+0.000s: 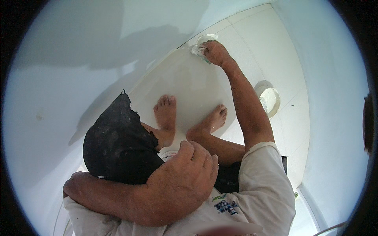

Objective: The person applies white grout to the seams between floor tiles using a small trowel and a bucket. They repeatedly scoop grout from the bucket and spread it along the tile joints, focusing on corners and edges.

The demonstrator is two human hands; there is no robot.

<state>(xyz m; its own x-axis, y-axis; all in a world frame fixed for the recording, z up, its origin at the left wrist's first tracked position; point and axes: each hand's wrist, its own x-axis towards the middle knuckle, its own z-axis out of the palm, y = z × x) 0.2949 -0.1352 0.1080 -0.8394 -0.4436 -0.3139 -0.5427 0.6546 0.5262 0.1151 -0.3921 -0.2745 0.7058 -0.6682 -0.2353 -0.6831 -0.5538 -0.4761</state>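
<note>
My right hand [215, 53] reaches down to the floor close to the left wall. Its fingers are closed on a crumpled white piece [199, 52] with a hint of green; whether it is cloth or plastic I cannot tell. White paste or liquid shows around it. My left forearm lies bent across my lap, and my left hand [185, 173] is near my knees in dark, torn trousers [116, 145]. The left fingers are curled down and together, and their tips and whatever may be under them are hidden. My bare feet [165, 112] are on the floor.
Pale floor tiles [256, 35] with thin joints carry a cloudy, wet-looking whitish film [189, 78] around my feet. Right of my right forearm stands a round container [271, 100] with white paste inside. Pale walls rise close on the left [51, 94] and right [334, 98].
</note>
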